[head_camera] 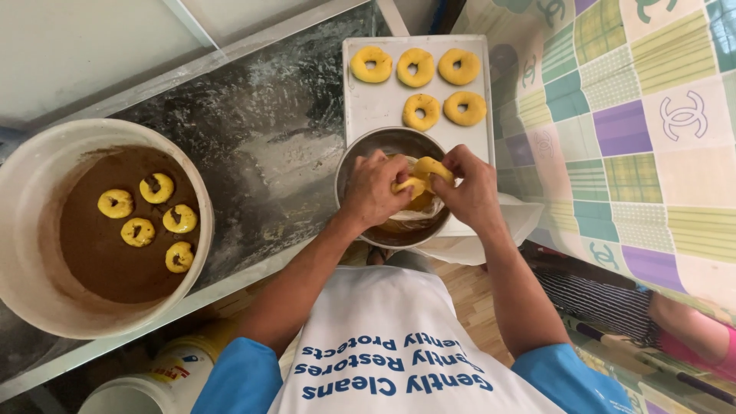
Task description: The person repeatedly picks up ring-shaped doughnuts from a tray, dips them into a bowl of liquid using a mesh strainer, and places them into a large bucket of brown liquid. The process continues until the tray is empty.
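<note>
Over a metal bowl my left hand and my right hand together pinch one piece of yellow dough. The bowl holds more yellow dough inside a plastic liner, mostly hidden by my hands. Just beyond the bowl, a white tray carries several yellow dough rings. To my left, a big white tub of brown liquid has several more dough rings floating in it.
A dark, flour-dusted worktop runs between the tub and the bowl. A patchwork cloth covers the surface on the right. A yellow-white bucket stands on the floor at lower left. Another person's arm in pink shows at lower right.
</note>
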